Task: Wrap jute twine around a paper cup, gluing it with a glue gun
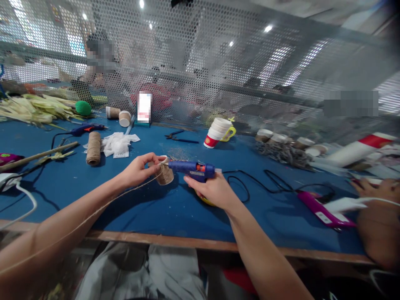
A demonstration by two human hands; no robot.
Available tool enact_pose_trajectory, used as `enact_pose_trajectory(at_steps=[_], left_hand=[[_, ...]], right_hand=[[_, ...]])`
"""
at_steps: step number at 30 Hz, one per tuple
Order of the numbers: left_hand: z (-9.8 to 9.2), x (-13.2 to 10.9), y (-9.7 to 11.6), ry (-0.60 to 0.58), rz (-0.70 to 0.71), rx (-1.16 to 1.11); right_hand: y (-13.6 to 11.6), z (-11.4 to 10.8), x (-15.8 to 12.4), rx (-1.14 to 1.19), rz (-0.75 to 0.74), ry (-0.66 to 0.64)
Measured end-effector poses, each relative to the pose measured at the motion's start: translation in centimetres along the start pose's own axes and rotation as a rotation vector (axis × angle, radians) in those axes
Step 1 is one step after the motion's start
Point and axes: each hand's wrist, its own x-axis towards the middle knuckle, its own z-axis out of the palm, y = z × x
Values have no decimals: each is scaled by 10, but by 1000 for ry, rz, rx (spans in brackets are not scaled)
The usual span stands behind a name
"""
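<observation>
My left hand (140,168) is closed in a pinch on a small paper cup (164,174) partly wrapped in jute twine, held just above the blue table (125,208). A thin strand of twine (103,208) trails from the cup back along my left forearm. My right hand (212,189) grips a blue glue gun (192,168) with an orange switch. Its nozzle points left and touches the cup's rim. A black cord (250,183) runs right from the gun.
A twine spool (93,148) and white cloth scraps (118,144) lie at the left, near another blue glue gun (86,129) and dried leaves (34,109). Stacked red-and-white cups (217,132), pliers (178,136) and a mesh screen (218,62) are behind. Another person's hand (378,189) and a purple glue gun (321,208) are at the right.
</observation>
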Motion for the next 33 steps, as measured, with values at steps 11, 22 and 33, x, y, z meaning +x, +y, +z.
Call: enact_pose_trajectory(at_steps=[11, 22, 33], left_hand=[[0, 0, 0, 3, -2, -7], [-1, 0, 0, -1, -4, 8], [-1, 0, -2, -3, -8, 15]], right_hand=[[14, -5, 8, -28, -42, 4], [12, -4, 11, 10, -3, 11], [11, -5, 8, 29, 38, -18]])
